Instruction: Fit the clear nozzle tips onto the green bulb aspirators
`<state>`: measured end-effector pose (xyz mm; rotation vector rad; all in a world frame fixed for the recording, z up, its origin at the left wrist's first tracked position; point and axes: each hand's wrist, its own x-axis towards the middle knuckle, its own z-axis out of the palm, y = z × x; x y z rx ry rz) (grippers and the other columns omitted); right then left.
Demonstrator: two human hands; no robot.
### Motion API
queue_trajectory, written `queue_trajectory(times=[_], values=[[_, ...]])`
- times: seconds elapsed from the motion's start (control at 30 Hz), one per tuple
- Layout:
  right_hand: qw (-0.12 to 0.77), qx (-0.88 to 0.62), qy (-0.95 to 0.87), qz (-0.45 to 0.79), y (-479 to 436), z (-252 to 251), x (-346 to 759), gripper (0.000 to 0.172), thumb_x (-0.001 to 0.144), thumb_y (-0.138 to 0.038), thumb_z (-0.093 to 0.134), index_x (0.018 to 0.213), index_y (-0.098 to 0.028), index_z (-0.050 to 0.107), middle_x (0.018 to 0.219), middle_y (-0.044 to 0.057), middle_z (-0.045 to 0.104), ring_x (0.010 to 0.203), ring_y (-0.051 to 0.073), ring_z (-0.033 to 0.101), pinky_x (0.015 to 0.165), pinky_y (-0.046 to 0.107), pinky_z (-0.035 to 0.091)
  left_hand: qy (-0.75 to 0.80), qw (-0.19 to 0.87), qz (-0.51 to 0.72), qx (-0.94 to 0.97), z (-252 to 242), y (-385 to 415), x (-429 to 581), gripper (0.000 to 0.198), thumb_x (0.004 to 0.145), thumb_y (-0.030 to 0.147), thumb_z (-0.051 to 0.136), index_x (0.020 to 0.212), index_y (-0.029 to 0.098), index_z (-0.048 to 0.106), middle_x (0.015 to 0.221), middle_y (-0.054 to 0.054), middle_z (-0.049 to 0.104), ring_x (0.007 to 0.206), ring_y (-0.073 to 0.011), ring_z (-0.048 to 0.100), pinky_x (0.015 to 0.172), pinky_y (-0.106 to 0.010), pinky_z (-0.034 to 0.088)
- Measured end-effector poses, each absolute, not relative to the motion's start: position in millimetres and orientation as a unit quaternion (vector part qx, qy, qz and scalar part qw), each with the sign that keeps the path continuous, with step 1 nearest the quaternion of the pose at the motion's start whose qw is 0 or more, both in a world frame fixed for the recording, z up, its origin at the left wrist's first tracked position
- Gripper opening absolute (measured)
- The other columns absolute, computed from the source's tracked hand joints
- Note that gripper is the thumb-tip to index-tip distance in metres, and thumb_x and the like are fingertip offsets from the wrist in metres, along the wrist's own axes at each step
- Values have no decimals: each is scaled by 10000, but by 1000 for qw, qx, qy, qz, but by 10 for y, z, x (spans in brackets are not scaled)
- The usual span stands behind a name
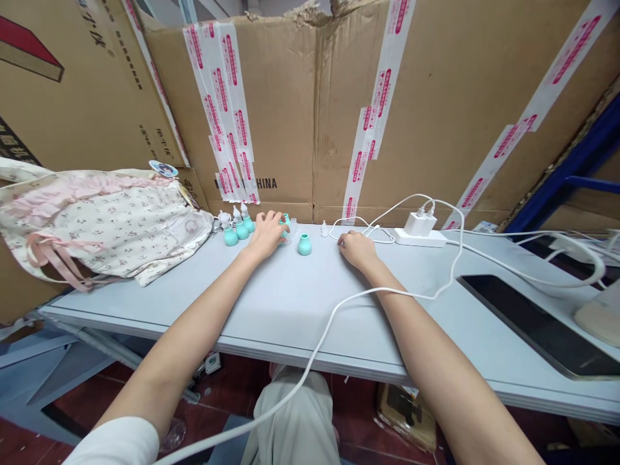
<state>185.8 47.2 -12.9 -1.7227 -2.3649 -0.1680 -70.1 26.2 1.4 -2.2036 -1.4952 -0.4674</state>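
Note:
My left hand (268, 232) reaches across the white table (271, 303) and its fingers curl round a teal squeeze bulb (285, 221) near the back edge. A loose teal bulb (304, 245) stands between my hands. Left of my left hand stand three teal bulbs with clear tips (237, 227). My right hand (356, 248) rests on the table with fingers curled, close to a small white tip (324, 228); whether it holds anything I cannot make out.
A floral cloth bag (106, 226) lies at the left. A white charger block (420, 227) with cables (455, 258) sits at the back right, and one cable crosses my right forearm. A dark tablet (533, 323) lies at the right. Cardboard walls (436, 116) stand behind.

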Motion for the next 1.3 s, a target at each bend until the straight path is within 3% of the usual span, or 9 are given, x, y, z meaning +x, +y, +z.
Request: queue_trajectory(times=[0.2, 0.43, 0.6, 0.73, 0.8, 0.97, 1.07, 1.17, 1.3], values=[[109, -583, -803, -60, 454, -126, 1849, 298, 850, -97, 430, 1028, -176, 655, 1063, 119, 595, 998, 266, 554, 769, 331, 442, -542, 222, -163, -794, -16, 276, -693, 185, 728, 186, 628, 913, 194, 632, 1119, -126, 546, 1089, -307, 395, 898, -472, 240], [130, -581, -802, -51, 506, -170, 1870, 267, 859, -77, 445, 1047, -117, 631, 1071, 144, 582, 1001, 245, 554, 789, 296, 425, -500, 105, -224, -830, 54, 239, -656, 156, 709, 185, 617, 862, 211, 625, 890, -70, 620, 999, -253, 464, 923, -438, 230], [167, -589, -791, -7, 574, -185, 1920, 173, 813, -108, 597, 981, -90, 636, 1032, 133, 603, 928, 204, 576, 783, 247, 410, -523, 67, -362, -769, 181, 223, -656, 204, 711, 263, 656, 912, 230, 654, 929, -36, 651, 925, -221, 488, 941, -424, 261], [194, -589, -784, 24, 575, -143, 1941, 140, 789, -123, 643, 927, -123, 663, 954, 101, 641, 903, 190, 586, 765, 244, 413, -485, -86, -531, -690, 244, 231, -595, 422, 661, 356, 712, 1044, 186, 662, 956, -57, 661, 855, -188, 521, 853, -355, 383], [231, -591, -772, 41, 573, -112, 1932, 144, 765, -176, 689, 907, -160, 675, 925, 70, 653, 898, 194, 591, 768, 263, 424, -437, -194, -578, -662, 242, 222, -530, 442, 640, 373, 728, 1018, 152, 670, 995, -78, 659, 855, -177, 548, 820, -330, 417], [399, -533, -724, 182, 570, -21, 1821, 204, 759, -217, 691, 955, -172, 657, 880, 29, 657, 805, 156, 616, 748, 266, 471, -328, -414, -591, -610, 206, 123, -333, 435, 654, 346, 740, 1011, 131, 616, 1157, -130, 610, 1045, -206, 574, 922, -345, 422], [436, -484, -703, 285, 523, 28, 1745, 283, 810, -226, 614, 1079, -140, 595, 941, 57, 647, 785, 151, 628, 666, 251, 496, -296, -482, -555, -610, 193, 75, -257, 439, 730, 374, 682, 1087, 143, 571, 1142, -142, 613, 1019, -207, 599, 935, -375, 419], [401, -509, -737, 190, 463, 33, 1744, 242, 834, -240, 588, 1068, -180, 600, 984, 45, 646, 871, 178, 616, 740, 289, 483, -294, -486, -538, -623, 178, 89, -247, 460, 771, 385, 637, 1161, 156, 553, 1070, -110, 626, 947, -165, 610, 930, -349, 415], [252, -584, -771, -36, 466, -68, 1847, 253, 837, -163, 547, 1084, -184, 598, 1037, 86, 640, 1019, 253, 559, 840, 363, 409, -311, -452, -592, -590, 152, 178, -321, 469, 814, 325, 583, 1242, 176, 463, 949, -49, 617, 838, -102, 585, 881, -295, 427]])
